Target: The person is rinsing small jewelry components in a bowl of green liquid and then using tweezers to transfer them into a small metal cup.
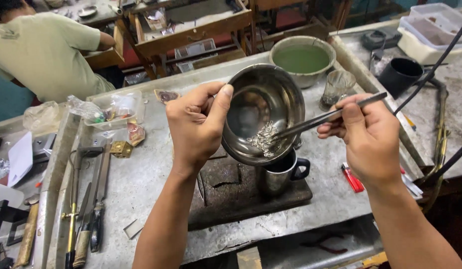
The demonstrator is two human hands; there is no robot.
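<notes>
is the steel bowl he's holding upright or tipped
Tipped. The left hand holds the steel bowl tilted over the mug, small silver pieces gathered at its low side, where the tweezers reach.

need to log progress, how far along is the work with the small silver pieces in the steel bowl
Done: the small silver pieces sit heaped in the steel bowl. In hand: the left hand tilts the bowl over a metal mug while the right hand works tweezers into the heap. Left: the whole heap is still in the bowl.

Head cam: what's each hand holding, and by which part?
Left hand holds the tilted steel bowl by its rim, thumb over the edge. Right hand holds tweezers near their back end, tips in the small silver pieces in the bowl.
</notes>
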